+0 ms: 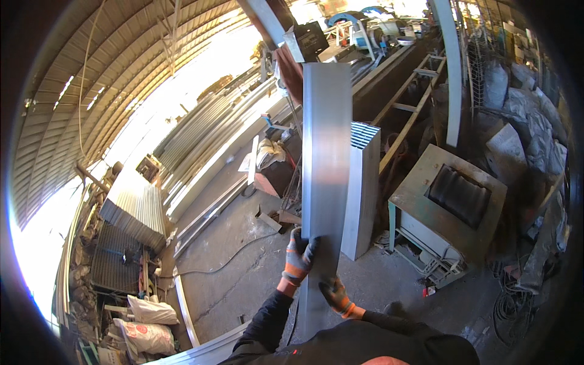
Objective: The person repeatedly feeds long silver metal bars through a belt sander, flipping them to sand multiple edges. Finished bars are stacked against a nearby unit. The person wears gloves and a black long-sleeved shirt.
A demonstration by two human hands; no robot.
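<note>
A long silvery metal profile (326, 201), wide and flat-faced, stands lengthwise before me, from close to my body toward the far end. My left hand (298, 257), in a grey and orange work glove, is closed on its left edge. Lower down, my right hand (336, 296), gloved the same way, is closed on its right edge; some of its fingers are hidden by the metal. Just right of the profile stands a tall stack of similar metal pieces (359, 204), its ridged ends showing on top.
To the right is a metal-framed machine or bench (406, 201) with a black panel. Beyond it stands a wooden ladder-like frame (404, 109). Long profiles (207, 128) lie far left, near stacked corrugated sheets (135, 204). White sacks (146, 336) sit lower left. A cable (222, 266) crosses the floor.
</note>
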